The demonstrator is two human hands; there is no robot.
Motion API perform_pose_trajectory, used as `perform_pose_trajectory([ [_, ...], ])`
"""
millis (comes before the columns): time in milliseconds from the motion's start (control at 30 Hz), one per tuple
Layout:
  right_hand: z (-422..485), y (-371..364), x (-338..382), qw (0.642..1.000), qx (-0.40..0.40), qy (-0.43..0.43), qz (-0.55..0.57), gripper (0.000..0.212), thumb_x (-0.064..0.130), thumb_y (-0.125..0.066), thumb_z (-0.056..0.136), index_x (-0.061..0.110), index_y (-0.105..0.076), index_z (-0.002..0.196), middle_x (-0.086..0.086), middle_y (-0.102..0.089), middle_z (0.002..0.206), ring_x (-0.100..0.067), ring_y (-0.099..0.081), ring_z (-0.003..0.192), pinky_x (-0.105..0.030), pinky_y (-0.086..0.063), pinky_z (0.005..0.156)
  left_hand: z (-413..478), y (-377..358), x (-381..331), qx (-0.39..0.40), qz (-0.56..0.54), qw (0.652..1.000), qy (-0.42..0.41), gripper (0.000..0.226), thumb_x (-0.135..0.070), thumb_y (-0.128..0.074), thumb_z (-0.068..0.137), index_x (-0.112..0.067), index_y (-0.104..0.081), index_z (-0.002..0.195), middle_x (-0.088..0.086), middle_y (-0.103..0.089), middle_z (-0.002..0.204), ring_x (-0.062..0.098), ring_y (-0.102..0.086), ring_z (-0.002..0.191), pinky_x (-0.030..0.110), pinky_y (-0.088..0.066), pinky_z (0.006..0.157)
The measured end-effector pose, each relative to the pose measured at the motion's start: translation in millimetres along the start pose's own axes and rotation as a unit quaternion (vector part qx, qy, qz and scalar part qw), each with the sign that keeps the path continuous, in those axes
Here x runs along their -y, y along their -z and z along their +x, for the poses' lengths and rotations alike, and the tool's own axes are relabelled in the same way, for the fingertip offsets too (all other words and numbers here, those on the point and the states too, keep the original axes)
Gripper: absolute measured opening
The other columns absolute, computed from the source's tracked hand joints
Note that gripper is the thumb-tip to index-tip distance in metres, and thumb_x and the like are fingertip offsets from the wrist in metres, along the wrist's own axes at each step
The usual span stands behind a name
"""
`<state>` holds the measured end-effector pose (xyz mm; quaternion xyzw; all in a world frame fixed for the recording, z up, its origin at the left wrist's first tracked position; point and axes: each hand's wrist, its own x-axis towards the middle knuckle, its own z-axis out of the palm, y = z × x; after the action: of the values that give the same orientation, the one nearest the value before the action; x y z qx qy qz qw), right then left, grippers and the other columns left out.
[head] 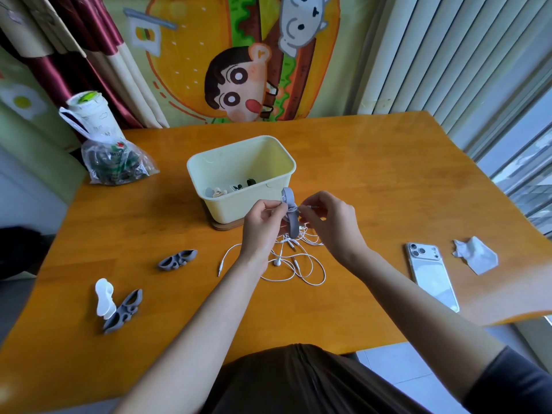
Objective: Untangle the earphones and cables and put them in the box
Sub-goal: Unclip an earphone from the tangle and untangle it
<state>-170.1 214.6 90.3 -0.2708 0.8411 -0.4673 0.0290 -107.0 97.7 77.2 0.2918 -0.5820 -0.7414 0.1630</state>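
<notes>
Left hand [263, 225] grips winder [291, 212], right hand [328, 219] cable [291, 243].

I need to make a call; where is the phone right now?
In the head view, the white phone lies face down on the right side of the table, just left of a crumpled tissue.

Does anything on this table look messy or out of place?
The white earphone cable lies in a tangled heap in front of the box, and a crumpled tissue sits beside the phone. Nothing looks spilled or broken.
</notes>
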Motion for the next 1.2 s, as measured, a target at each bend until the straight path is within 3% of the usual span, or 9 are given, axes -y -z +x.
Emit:
perform_pose_trajectory([
  [67,-1,1,1,1.000,-0.005,0.004,-0.004,0.006,0.015,-0.064,0.088,0.015,-0.059,0.087,0.010,-0.061,0.078,-0.007,-0.063,0.071,-0.011,-0.049,0.062,-1,-1,-1,0.015,-0.017,1.000,0.009,0.005,-0.015,-0.063,0.090,-0.012,-0.060,0.092,0.012,-0.070,0.097,0.020,-0.067,0.090,0.027,-0.053,0.070],
  [167,-2,1,0,1.000,-0.005,0.001,-0.003,0.007,0.017,-0.064,0.088,0.016,-0.058,0.085,0.011,-0.061,0.076,-0.005,-0.063,0.071,-0.012,-0.049,0.062,-1,-3,-1,0.032,-0.015,0.999,0.006,0.012,-0.017,-0.068,0.087,-0.013,-0.058,0.093,0.016,-0.069,0.102,0.022,-0.067,0.094,0.025,-0.052,0.067],
  [300,-3,-2,-2,1.000,-0.008,-0.014,0.007,0.006,0.020,-0.062,0.089,0.016,-0.059,0.086,0.007,-0.066,0.079,-0.009,-0.066,0.075,-0.030,-0.056,0.070,-1,-2,0,0.028,-0.011,1.000,-0.008,0.012,-0.015,-0.067,0.087,-0.013,-0.058,0.094,0.017,-0.069,0.103,0.025,-0.067,0.096,0.029,-0.053,0.072],
  [400,-4,-4,-1,1.000,0.003,-0.019,0.012,0.006,0.020,-0.061,0.090,0.015,-0.059,0.088,0.004,-0.067,0.081,-0.011,-0.066,0.077,-0.036,-0.057,0.072,0,0,2,0.019,-0.011,1.000,-0.005,0.008,-0.016,-0.063,0.090,-0.011,-0.059,0.095,0.018,-0.069,0.103,0.027,-0.067,0.098,0.029,-0.052,0.073],
  [567,-5,-5,1,1.000,0.010,-0.013,0.001,0.005,0.018,-0.061,0.090,0.017,-0.057,0.088,0.005,-0.065,0.082,-0.011,-0.066,0.078,-0.034,-0.056,0.072,0,1,4,0.017,-0.007,1.000,-0.004,0.006,-0.015,-0.060,0.092,-0.012,-0.060,0.097,0.016,-0.069,0.104,0.025,-0.067,0.098,0.025,-0.052,0.071],
  [733,-3,-5,1,1.000,0.002,-0.021,0.007,0.006,0.016,-0.065,0.087,0.015,-0.059,0.087,0.003,-0.066,0.083,-0.011,-0.066,0.078,-0.031,-0.056,0.070,-1,0,1,0.034,-0.068,0.997,0.020,0.009,-0.007,-0.055,0.094,-0.005,-0.059,0.102,0.011,-0.068,0.095,0.016,-0.066,0.084,0.020,-0.053,0.065],
  [967,-4,-6,0,0.999,0.007,-0.014,0.028,0.006,0.015,-0.066,0.086,0.012,-0.063,0.089,-0.001,-0.069,0.084,-0.011,-0.066,0.075,-0.033,-0.056,0.069,2,5,0,0.046,-0.122,0.991,0.040,0.018,0.002,-0.046,0.097,-0.010,-0.059,0.093,0.008,-0.066,0.092,0.016,-0.064,0.081,0.021,-0.054,0.063],
  [1200,0,-4,-1,1.000,-0.002,-0.030,0.006,0.009,0.019,-0.071,0.082,0.017,-0.063,0.081,0.001,-0.070,0.080,-0.013,-0.064,0.073,-0.030,-0.054,0.067,0,7,-4,0.070,-0.184,0.976,0.087,0.015,0.000,-0.050,0.095,-0.008,-0.060,0.100,0.011,-0.068,0.095,0.018,-0.066,0.079,0.023,-0.055,0.062],
])
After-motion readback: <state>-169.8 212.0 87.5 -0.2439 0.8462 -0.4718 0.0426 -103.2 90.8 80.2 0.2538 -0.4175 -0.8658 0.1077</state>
